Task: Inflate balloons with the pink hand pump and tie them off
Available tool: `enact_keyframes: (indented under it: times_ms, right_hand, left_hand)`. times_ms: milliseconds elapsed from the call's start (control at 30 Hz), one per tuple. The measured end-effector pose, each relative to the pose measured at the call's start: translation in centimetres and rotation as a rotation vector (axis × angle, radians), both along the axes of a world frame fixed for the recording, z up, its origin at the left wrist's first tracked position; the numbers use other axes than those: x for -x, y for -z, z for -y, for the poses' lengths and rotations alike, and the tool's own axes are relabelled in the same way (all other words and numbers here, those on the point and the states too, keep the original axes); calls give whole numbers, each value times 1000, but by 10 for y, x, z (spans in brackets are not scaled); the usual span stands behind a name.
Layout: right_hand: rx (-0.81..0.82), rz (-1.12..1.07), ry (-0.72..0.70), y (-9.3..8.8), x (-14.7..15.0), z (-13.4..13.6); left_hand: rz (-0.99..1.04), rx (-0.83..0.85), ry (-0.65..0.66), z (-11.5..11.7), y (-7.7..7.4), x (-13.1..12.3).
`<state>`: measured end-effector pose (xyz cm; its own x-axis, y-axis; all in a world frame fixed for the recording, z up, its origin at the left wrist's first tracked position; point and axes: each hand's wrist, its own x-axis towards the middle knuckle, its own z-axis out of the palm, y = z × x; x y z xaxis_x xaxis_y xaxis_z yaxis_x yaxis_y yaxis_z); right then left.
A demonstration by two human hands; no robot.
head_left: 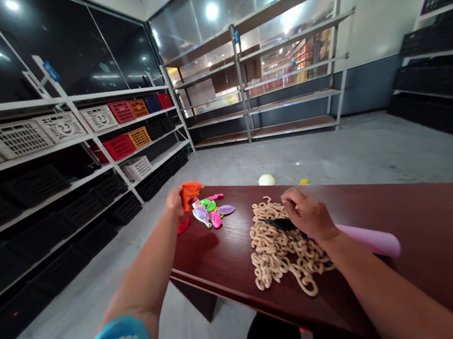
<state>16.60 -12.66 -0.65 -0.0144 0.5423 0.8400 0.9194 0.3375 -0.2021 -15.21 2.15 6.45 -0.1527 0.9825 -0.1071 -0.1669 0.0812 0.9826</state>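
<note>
At the table's far left corner, my left hand (176, 201) is closed on an orange limp thing (190, 193), thin and crumpled. Beside it lie several uninflated balloons, among them a lilac balloon (227, 209), a green balloon (207, 203) and a red piece (183, 226) at the edge. My right hand (308, 213), fingers curled, is over a pile of beige curled links (272, 248). Against its underside a black pointed object (278, 223) shows; I cannot tell whether the hand grips it. A pink cylinder (372, 239) lies partly behind my right forearm.
The dark red table (436, 227) runs off to the right. A pale round object (266, 180) and a yellow piece (303, 181) show at its far edge. Shelves with crates (21, 137) line the left; a metal rack (241, 86) stands at the back.
</note>
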Motion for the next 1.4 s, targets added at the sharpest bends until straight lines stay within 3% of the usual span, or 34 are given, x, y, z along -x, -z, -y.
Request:
enact_keyframes:
  times_ms: [133,367,467,567,633,767,867,967,1067,1133,1200,1233,1300,1400]
  right_hand:
    - [41,-60,-46,0,3,1]
    - [283,-310,-245,-8,8,7]
    - [344,-387,-211,-7,8,7]
    - [349,-406,-123,-4,7,4]
    - [356,-486,-127,-2,6,2]
    - [394,-864,-292,-4,7,-1]
    - [395,-1056,-356,-8,6,-1]
    - [371,-1113,-348,-10,2,-1]
    - [338,-1132,-298,-8,-2,-3]
    - [310,-1134,-251,-5,-5,-6]
    - [306,-1122,-201,-5,-6,-11]
    - [317,-1111,-180,-6,-6,-14]
    - [355,-1087,-153,-11,-3,-21]
    - [427,-1033,-160,-27,5,-30]
  left_hand:
    - [342,44,335,33,5,-52]
    - [872,93,523,82,23,-162]
    - [979,114,543,86,31,-192]
    - [1010,109,514,83,44,-206]
    - [976,110,515,79,55,-208]
    - [837,110,591,77,71,-202]
    - [741,23,615,77,74,-199]
    - [538,-44,602,74,74,-197]
    - [134,-154,439,71,76,-195]
    - [-142,-339,244,71,76,-192]
    - [-327,-516,145,75,74,-188]
    - [-375,-558,174,78,72,-187]
    - [-396,-525,391,84,68,-186]
    - [-254,-300,750,90,66,-189]
